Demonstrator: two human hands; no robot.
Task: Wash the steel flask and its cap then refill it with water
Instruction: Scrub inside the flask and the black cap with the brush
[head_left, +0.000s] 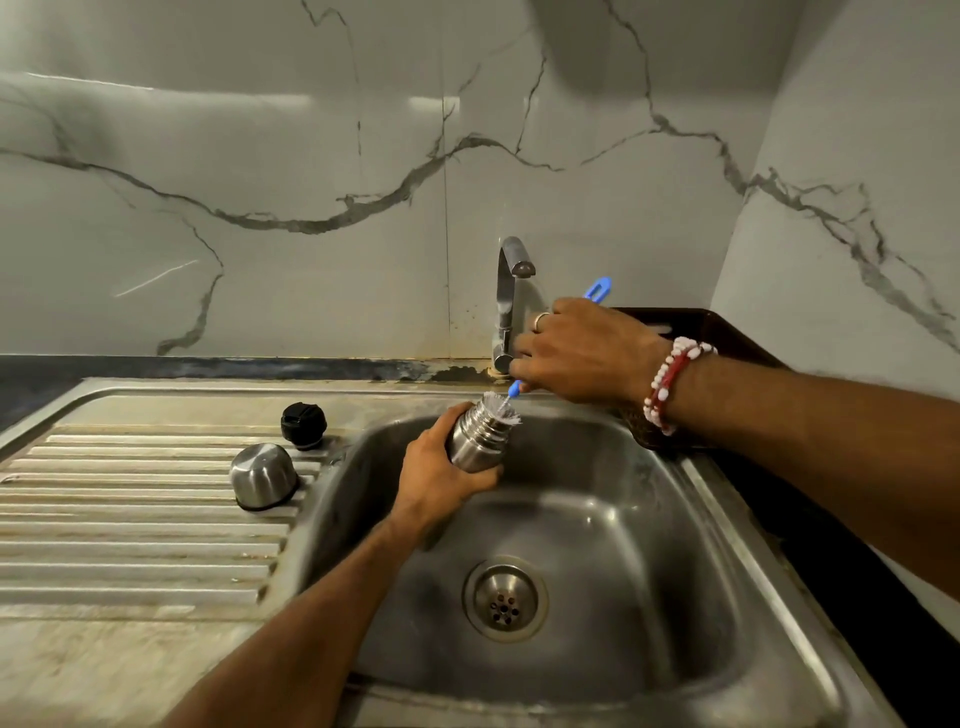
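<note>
head view, only view supplied. landmark taken: the sink basin.

the steel flask is held over the far left part of the sink basin, clear of its floor. its long axis is tilted, mouth pointing up and away toward the tap, base hidden inside the grip. the left hand is wrapped closed around the lower body of the flask, fingers curled fully round it.

the right hand sits above and beyond the flask mouth, between the basin's far rim and the tap. it is closed on the blue handle of a bottle brush; the handle end shows past the knuckles, and the white bristle head sits at the flask mouth, partly inside the neck as far as can be told. brush shaft and flask axis run roughly in line, so the right hand is the nearer one to the opening and the one placed to drive the stroke.

no water is seen running from the tap.

left of the sink basin, on the ribbed drainboard, the steel cap lies mouth down, and a black stopper stands just beyond it. both are well apart from the hands.

judgement: scrubbing of the flask interior is in hand; cap washing and refilling remain.
</note>
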